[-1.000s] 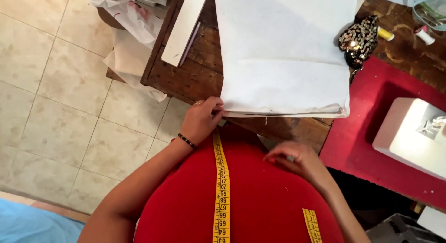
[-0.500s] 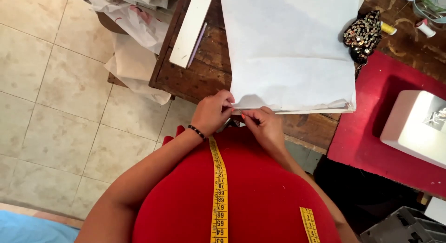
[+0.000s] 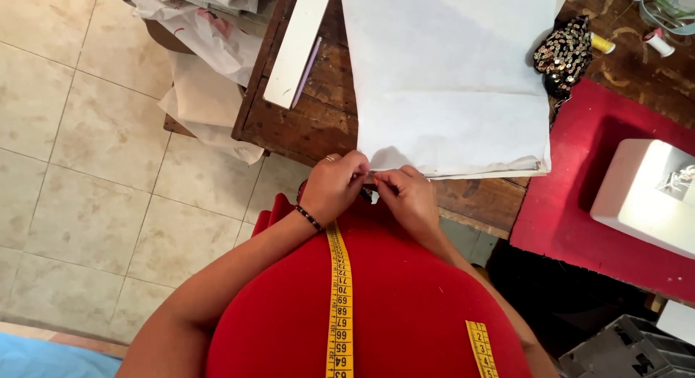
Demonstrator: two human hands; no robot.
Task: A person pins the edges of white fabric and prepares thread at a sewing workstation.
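Head view, left to right. Far left: pale tiled floor (image 3: 94,146); crumpled white plastic bags (image 3: 195,23) hang off the table's left corner. Dark wooden table (image 3: 311,125) carries a long white strip (image 3: 297,45) lying along its left edge.

Left hand (image 3: 334,186), black beaded bracelet (image 3: 310,218) at the wrist, fingers curled narrow and pinching at the near left corner of the white paper sheets (image 3: 449,81). Right hand (image 3: 409,197) meets it fingertip to fingertip, also pinched tight; a small dark object sits between the two hands, too small to identify.

The paper covers the table centre, its near edge at the table's front. A yellow tape measure (image 3: 339,298) hangs over the red shirt (image 3: 376,313).

Right: sequinned pouch (image 3: 563,52), red cloth (image 3: 579,204), white sewing machine (image 3: 644,190).
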